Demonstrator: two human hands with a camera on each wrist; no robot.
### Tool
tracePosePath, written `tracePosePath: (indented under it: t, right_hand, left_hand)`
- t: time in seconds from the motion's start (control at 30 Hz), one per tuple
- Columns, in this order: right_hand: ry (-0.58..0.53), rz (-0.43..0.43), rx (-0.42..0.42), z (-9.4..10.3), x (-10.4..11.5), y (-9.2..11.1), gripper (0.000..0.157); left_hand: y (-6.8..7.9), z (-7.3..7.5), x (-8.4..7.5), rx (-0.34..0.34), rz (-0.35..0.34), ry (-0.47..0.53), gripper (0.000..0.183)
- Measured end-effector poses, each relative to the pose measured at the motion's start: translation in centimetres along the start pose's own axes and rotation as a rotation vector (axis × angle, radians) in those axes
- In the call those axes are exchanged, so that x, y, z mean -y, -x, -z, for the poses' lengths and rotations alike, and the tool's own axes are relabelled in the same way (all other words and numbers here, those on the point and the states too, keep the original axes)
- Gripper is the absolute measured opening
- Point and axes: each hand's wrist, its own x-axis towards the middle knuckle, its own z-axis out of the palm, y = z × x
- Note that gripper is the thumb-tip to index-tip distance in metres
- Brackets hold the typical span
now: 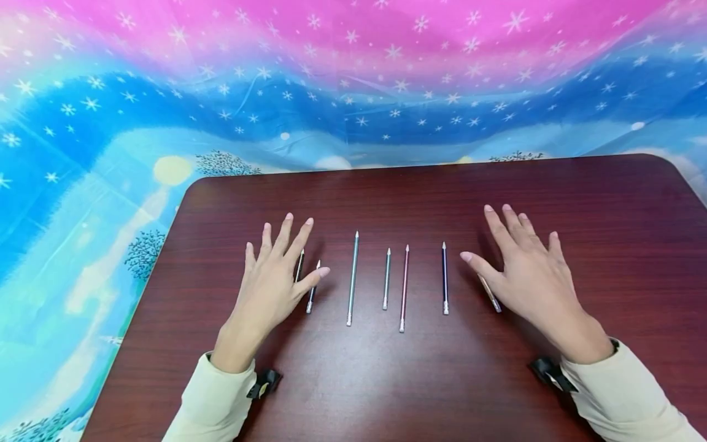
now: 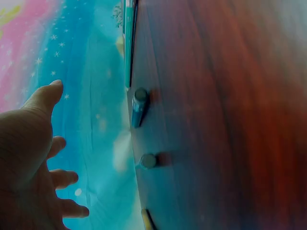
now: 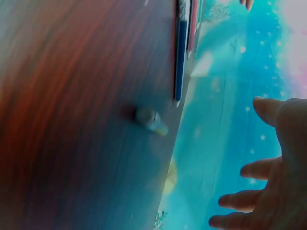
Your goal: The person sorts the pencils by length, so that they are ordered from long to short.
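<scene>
Several pencils lie spaced apart in a row on the dark wood table [image 1: 342, 380]. My left hand [image 1: 270, 285] is spread over the row's left end, fingers straight, partly hiding a black pencil [image 1: 300, 267] and a short dark pencil [image 1: 313, 288]. Rightward lie a long teal pencil [image 1: 353, 279], a short teal pencil [image 1: 386, 279], a red pencil [image 1: 405, 288] and a navy pencil [image 1: 444, 279]. At the right end, my right hand [image 1: 533, 279] spreads with straight fingers and covers part of a gold-and-dark pencil [image 1: 490, 293]. In both wrist views, the hands hold nothing.
A snowflake-patterned pink and blue cloth [image 1: 342, 80] hangs behind the table and down its left side. Each sleeve cuff carries a small black strap device, the left device [image 1: 265, 383] and the right device [image 1: 552, 374].
</scene>
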Motion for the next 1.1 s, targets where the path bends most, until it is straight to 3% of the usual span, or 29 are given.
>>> tracePosePath:
  t: [0.17,0.33,0.57,0.7,0.93,1.1]
  right_hand:
    - [-0.002,0.022,-0.002,-0.3,1.2,0.3,0.089]
    - [-0.025,0.065,-0.037,-0.5,2.3,0.5,0.086]
    - [-0.113,0.059,0.02,-0.6,4.0,0.7,0.086]
    - [-0.187,0.062,0.045,-0.8,4.7,0.7,0.085]
    - [-0.373,0.065,0.043,-1.5,5.6,0.8,0.076]
    - [-0.51,0.021,0.074,-2.3,6.4,0.7,0.067]
  left_hand:
    - [0.0,-0.1,-0.5,-0.006,-0.016,0.037,0.086]
    - [0.0,-0.2,-1.2,-0.002,-0.011,0.15,0.085]
    - [-0.1,-0.2,-2.0,0.004,-0.011,0.305,0.083]
    - [-0.1,-0.3,-2.4,0.013,0.008,0.401,0.081]
    - [-0.1,-0.6,-3.0,0.089,0.075,0.675,0.075]
    - [-0.4,-1.0,-3.3,0.137,0.119,0.782,0.07]
